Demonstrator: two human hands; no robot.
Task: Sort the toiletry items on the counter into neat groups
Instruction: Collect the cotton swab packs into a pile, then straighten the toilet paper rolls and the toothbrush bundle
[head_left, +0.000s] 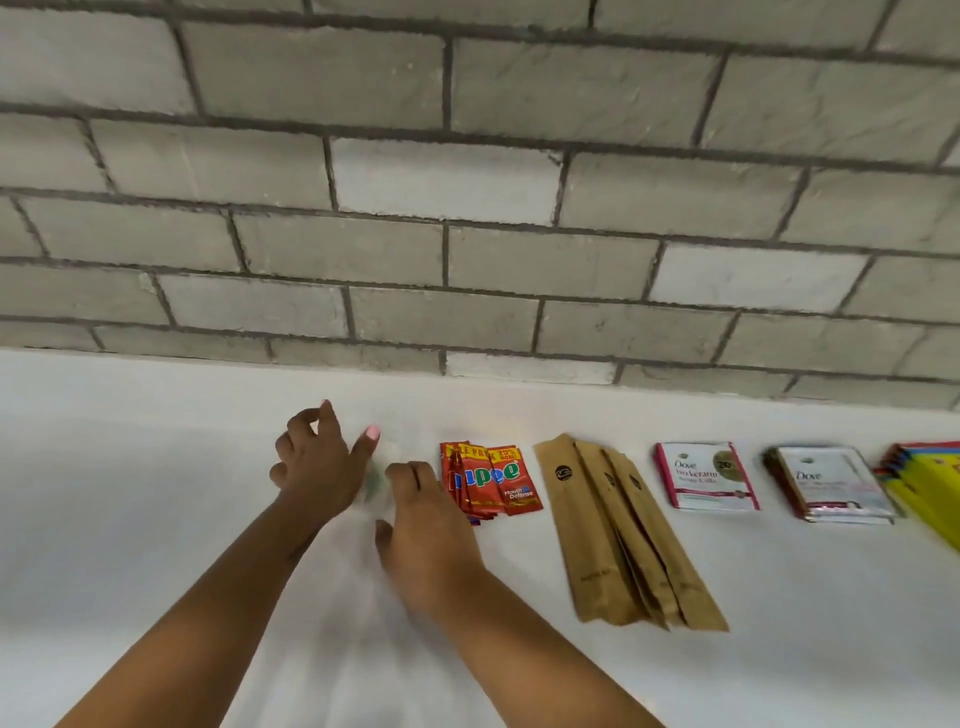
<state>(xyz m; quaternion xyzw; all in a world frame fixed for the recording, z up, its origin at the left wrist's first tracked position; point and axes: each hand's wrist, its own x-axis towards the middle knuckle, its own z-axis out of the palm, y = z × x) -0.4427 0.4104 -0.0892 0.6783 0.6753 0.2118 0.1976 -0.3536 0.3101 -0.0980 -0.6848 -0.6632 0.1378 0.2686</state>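
Sorted groups lie in a row on the white counter (156, 519): red toothpaste sachets (491, 480), brown paper sleeves (623, 535), a pink-edged Dove sachet stack (706, 475), a second Dove sachet stack (828, 483) and yellow packets (930, 488) at the right edge. My left hand (317, 460) hovers left of the red sachets with fingers spread. My right hand (423, 519) rests knuckles-up beside it, fingers curled down. Between the hands lies a pale, washed-out item with a green mark (375, 483); it is too blurred to tell what it is or whether it is gripped.
A grey brick wall (467, 208) rises along the back of the counter. White counter surface stretches left of my hands and in front of the row.
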